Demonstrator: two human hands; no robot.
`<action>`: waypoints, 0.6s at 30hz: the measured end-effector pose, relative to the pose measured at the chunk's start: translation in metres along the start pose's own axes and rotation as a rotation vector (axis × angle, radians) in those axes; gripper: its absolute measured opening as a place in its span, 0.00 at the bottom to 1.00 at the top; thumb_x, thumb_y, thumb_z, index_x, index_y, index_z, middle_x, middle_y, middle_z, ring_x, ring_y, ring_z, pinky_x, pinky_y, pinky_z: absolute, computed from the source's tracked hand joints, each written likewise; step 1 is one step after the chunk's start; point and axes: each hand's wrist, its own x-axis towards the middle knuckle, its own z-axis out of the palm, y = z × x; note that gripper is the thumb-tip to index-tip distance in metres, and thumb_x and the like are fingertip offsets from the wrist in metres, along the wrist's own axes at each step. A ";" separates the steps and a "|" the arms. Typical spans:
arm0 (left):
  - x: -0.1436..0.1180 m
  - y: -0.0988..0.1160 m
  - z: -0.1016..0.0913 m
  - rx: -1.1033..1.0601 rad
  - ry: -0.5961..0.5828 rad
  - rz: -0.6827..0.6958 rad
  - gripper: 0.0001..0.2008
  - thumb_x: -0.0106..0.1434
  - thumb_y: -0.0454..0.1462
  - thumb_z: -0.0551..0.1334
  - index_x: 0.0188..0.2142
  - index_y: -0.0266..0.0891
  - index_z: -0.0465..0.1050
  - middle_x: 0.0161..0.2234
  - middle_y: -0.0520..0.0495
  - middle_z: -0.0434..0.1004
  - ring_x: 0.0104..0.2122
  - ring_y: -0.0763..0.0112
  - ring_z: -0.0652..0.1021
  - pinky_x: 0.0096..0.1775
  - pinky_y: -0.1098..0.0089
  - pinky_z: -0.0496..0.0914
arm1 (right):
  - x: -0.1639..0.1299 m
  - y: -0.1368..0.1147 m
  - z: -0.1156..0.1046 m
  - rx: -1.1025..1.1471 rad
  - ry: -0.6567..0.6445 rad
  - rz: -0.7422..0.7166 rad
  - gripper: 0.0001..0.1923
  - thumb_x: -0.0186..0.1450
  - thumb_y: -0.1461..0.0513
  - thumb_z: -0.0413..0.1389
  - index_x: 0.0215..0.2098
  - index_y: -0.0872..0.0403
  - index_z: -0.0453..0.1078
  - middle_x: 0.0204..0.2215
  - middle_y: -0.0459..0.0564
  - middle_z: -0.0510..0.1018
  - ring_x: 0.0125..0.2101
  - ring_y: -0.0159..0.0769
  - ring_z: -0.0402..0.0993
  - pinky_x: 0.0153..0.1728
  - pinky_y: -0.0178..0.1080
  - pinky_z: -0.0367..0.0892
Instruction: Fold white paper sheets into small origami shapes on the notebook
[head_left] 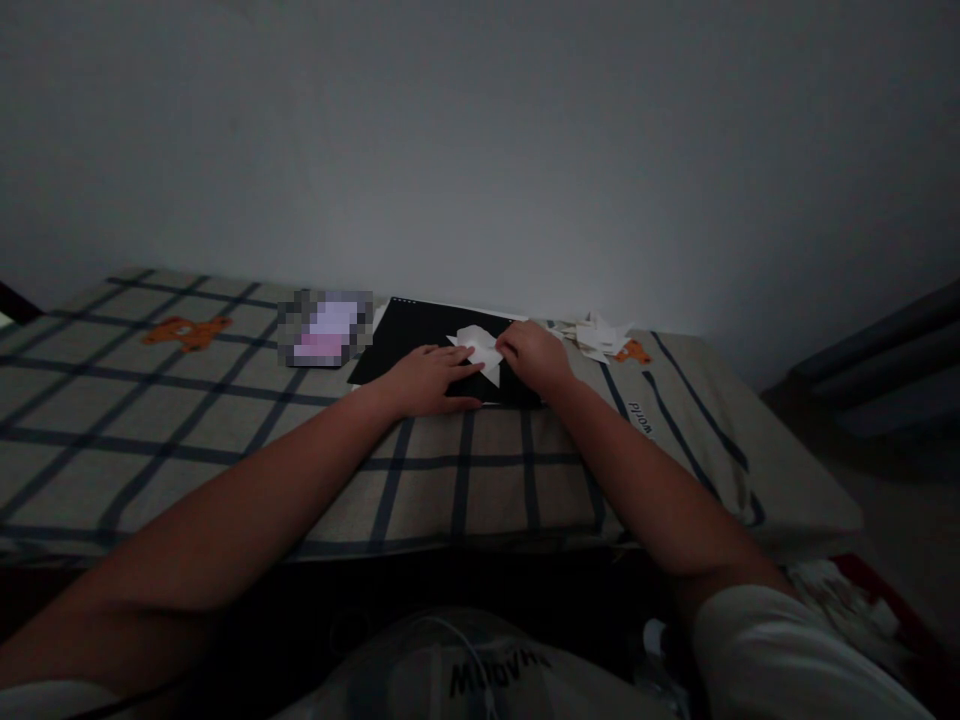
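A small folded piece of white paper [477, 338] with pointed corners lies on a flat black sheet or folder [405, 340]. My left hand [431, 380] rests flat with its fingers spread; the fingertips touch the paper's left side and the thumb side lies over the black surface. On the paper's right edge, my right hand [534, 352] is closed in a pinch, its fingertips together at the paper. Just beyond my right hand is a loose pile of white paper scraps [598, 336].
A checked cloth with blue stripes [225, 400] covers the table, which meets a grey wall [480, 150] at the back. A lit phone [326, 330], partly pixelated, stands left of the black sheet. A red container [870, 590] with pale contents sits low at the right.
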 end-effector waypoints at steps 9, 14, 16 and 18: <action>0.000 0.004 0.001 -0.001 -0.007 -0.041 0.40 0.62 0.63 0.48 0.66 0.45 0.55 0.68 0.41 0.50 0.65 0.53 0.58 0.61 0.55 0.51 | -0.001 0.001 -0.010 -0.120 -0.089 -0.347 0.10 0.67 0.64 0.50 0.35 0.56 0.73 0.38 0.54 0.75 0.39 0.40 0.63 0.37 0.40 0.54; 0.000 0.005 0.001 0.005 -0.022 -0.050 0.41 0.62 0.64 0.48 0.66 0.45 0.54 0.68 0.42 0.48 0.65 0.54 0.57 0.61 0.56 0.50 | -0.001 0.003 -0.013 -0.190 -0.087 -0.341 0.10 0.68 0.64 0.49 0.36 0.57 0.73 0.37 0.54 0.76 0.39 0.40 0.63 0.37 0.41 0.53; 0.000 0.005 -0.001 0.007 -0.025 -0.048 0.41 0.62 0.63 0.48 0.66 0.45 0.54 0.68 0.41 0.48 0.65 0.54 0.56 0.61 0.57 0.50 | -0.001 0.005 -0.012 -0.197 -0.102 -0.312 0.09 0.67 0.64 0.50 0.37 0.57 0.73 0.37 0.54 0.76 0.39 0.40 0.64 0.38 0.41 0.53; -0.001 0.006 -0.002 0.005 -0.023 -0.039 0.41 0.62 0.63 0.48 0.66 0.44 0.54 0.68 0.41 0.49 0.65 0.54 0.56 0.61 0.57 0.50 | -0.001 0.007 -0.011 -0.183 -0.123 -0.275 0.09 0.67 0.65 0.51 0.40 0.56 0.73 0.38 0.54 0.77 0.40 0.41 0.64 0.38 0.41 0.54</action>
